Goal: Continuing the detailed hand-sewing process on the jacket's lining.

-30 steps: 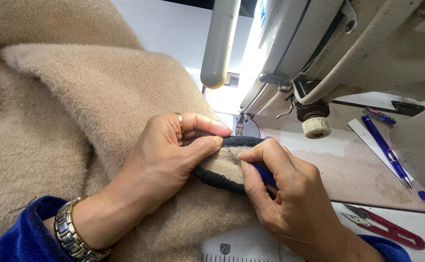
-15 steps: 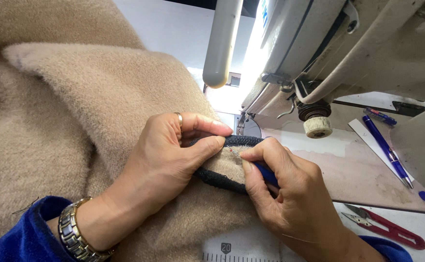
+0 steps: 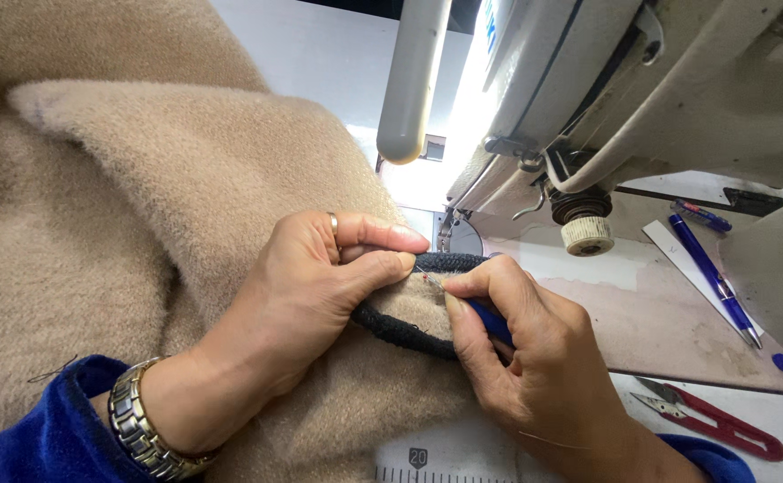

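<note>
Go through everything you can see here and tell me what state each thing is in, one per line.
Beige fleecy fabric: bunched up, spread under both hands.
Black braided cord loop: lying on the fabric, pinched by the left hand.
Blue-handled pointed tool: gripped in the right hand, tip at the cord.
Red thread snips: lying on the table, unused.
Blue pen: lying flat.

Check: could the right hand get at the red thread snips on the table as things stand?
Probably yes: the red thread snips lie in the open just beside the right hand, nothing between; but it holds a blue-handled tool.
</note>
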